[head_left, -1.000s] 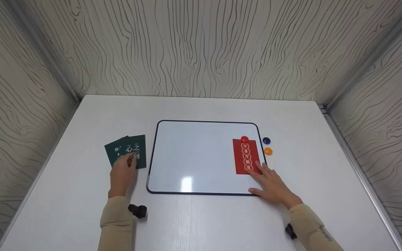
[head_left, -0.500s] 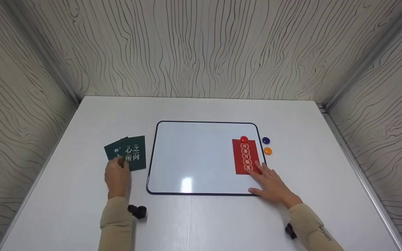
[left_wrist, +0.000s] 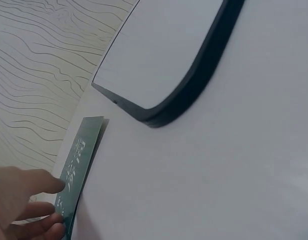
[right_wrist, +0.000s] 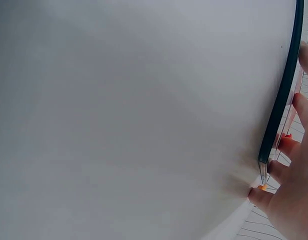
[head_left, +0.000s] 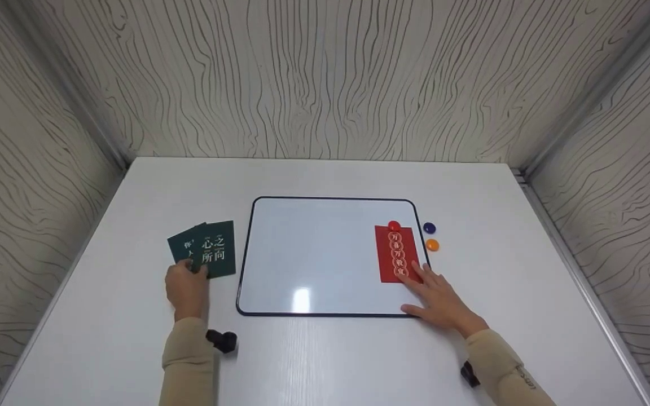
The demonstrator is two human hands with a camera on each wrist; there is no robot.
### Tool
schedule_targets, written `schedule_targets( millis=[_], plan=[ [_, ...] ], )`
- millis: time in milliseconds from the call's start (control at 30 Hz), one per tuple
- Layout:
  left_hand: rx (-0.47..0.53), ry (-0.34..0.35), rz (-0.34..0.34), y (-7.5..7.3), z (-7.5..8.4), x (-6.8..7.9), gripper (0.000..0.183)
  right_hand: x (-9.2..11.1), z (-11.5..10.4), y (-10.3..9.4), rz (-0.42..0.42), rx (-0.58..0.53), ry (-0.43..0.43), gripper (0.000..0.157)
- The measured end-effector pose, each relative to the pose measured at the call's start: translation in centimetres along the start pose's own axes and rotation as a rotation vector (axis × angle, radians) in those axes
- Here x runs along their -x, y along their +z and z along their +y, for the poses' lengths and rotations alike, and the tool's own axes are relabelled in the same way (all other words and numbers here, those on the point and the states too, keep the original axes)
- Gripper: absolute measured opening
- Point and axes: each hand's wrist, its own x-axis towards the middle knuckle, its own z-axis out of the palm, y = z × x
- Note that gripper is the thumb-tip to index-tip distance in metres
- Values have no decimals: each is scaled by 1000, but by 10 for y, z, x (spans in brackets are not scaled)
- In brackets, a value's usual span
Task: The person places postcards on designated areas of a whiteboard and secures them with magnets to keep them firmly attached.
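Note:
My left hand [head_left: 188, 290] is at the lower edge of two overlapping dark green cards with white characters, the front card [head_left: 224, 265] and the rear card [head_left: 178, 241]. In the left wrist view its thumb and bent fingers stand apart, with the green card [left_wrist: 86, 145] showing between them. The right hand [head_left: 440, 296] lies spread over the whiteboard's [head_left: 313, 254] lower right edge. Its fingertips rest on a red card [head_left: 386, 259] with white characters. A round red magnet [head_left: 394, 225] sits on that card's top edge.
Right of the whiteboard, a dark blue magnet [head_left: 429, 228] and an orange magnet [head_left: 433, 245] lie on the white table [head_left: 325, 361]. Wood-grain panels [head_left: 313, 79] enclose the table at the back and sides. Black wrist cameras [head_left: 223, 341] sit at both cuffs.
My left hand has shifted left and down from the front green card's face to the cards' lower edge, uncovering more characters. The right hand has stayed on the red card.

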Motion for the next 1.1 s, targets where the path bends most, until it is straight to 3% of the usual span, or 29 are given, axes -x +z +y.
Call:
schedule_targets(
  millis=[433, 1100],
  plan=[
    [-73, -20, 0, 2, 0, -3, 55, 0, -1, -3, -14, 1, -7, 72],
    [-30, -38, -2, -5, 5, -3, 44, -1, 0, -1, -20, 6, 8, 72]
  ],
)
